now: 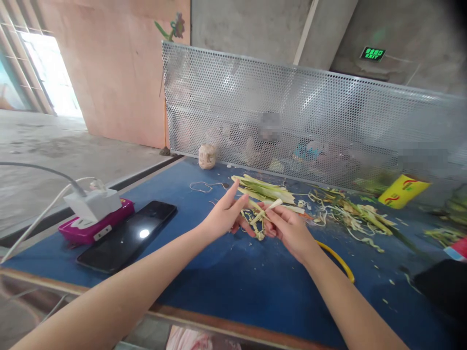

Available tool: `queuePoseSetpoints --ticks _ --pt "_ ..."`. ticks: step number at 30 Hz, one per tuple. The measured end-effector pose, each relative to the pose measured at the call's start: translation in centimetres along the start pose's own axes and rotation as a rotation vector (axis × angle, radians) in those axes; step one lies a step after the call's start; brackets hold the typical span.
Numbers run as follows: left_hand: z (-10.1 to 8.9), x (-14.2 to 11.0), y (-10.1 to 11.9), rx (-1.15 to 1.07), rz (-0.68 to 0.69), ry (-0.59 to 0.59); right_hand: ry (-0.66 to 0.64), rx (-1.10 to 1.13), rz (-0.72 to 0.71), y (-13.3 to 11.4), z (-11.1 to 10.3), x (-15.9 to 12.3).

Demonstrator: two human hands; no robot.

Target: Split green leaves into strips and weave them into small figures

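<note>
Both of my hands meet over the blue table (233, 282) around a small woven piece of pale green leaf strips (258, 218). My left hand (223, 216) pinches its lower part while the index finger points up and away. My right hand (288, 227) grips the strips from the right, fingers closed on them. A bundle of long leaf strips (264, 188) lies just behind the hands.
A black phone (127, 236) lies at the left beside a pink power bank (93, 227) with a white charger (93, 203) on it. Leaf scraps (355, 216), a yellow band (337, 260) and a yellow packet (401, 190) are at the right. A perforated metal screen (310, 121) backs the table.
</note>
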State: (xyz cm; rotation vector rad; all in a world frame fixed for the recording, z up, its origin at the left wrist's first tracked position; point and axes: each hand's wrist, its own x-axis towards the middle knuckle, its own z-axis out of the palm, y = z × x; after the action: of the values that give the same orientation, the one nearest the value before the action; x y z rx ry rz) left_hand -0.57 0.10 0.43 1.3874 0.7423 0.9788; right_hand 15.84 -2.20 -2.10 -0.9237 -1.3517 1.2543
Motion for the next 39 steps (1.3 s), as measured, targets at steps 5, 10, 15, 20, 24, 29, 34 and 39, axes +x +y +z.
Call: queuePoseSetpoints --ticks 5,10,15,20,24,29,34,39 --pt "-0.02 0.32 -0.7 0.005 0.08 0.031 0.012 -0.066 -0.019 -0.13 -0.12 -0.04" --pt "-0.01 0.27 -0.76 0.002 0.105 -0.043 0.031 -0.155 -0.027 -0.38 0.11 0.0" --pt "0.01 0.24 -0.66 -0.029 0.073 -0.023 0.043 -0.19 -0.099 -0.45 0.34 -0.13" --pt "0.11 0.24 -0.46 -0.118 0.027 0.033 0.041 -0.425 -0.274 -0.13 0.59 -0.53" --pt "0.13 0.17 -0.09 -0.217 0.007 0.08 0.131 -0.735 -0.482 0.19 0.59 -0.68" --pt "-0.1 0.34 -0.4 -0.261 -0.002 0.147 0.257 -0.982 -0.789 -0.13 0.56 -0.69" --pt "0.02 0.38 -0.4 -0.253 -0.019 0.181 0.16 -1.179 -0.776 -0.64 0.57 -0.85" --pt "0.37 0.18 0.0 -0.254 -0.043 0.159 0.185 -1.125 -0.768 -0.28 0.22 -0.56"
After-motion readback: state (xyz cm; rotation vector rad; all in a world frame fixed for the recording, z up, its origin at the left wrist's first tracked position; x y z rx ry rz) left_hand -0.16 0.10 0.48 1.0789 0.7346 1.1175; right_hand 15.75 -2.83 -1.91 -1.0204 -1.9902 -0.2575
